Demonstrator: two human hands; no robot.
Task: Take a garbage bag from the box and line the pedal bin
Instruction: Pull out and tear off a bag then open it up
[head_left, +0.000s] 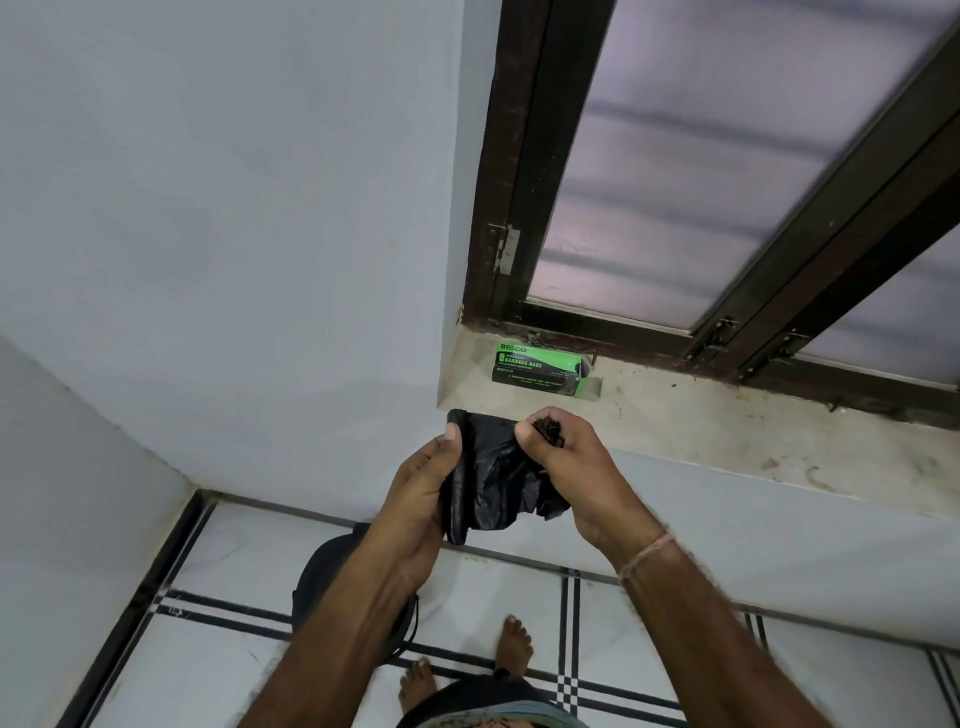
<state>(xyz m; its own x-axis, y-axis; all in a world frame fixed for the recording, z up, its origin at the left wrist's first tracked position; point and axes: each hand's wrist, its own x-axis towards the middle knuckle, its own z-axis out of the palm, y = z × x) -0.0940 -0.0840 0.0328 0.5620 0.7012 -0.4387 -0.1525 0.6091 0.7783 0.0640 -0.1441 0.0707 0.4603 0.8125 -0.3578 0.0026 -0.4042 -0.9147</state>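
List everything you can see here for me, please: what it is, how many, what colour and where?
garbage bag: one, black, still folded and crumpled, held in both hands in front of the sill
garbage bag box: one, green and black, lying on the window sill, its right end open
window sill: one, beige stone, stained, below the window
window: frosted panes in a dark brown frame, upper right
wall: pale grey, left and below the sill
floor: white tiles with black stripes, bottom
pedal bin: one, black, on the floor, partly hidden behind the left forearm
wrist thread: one, pale, on the right wrist
left hand: gripping the bag's left edge
right hand: pinching the bag's top
feet: two, bare, on the tiles
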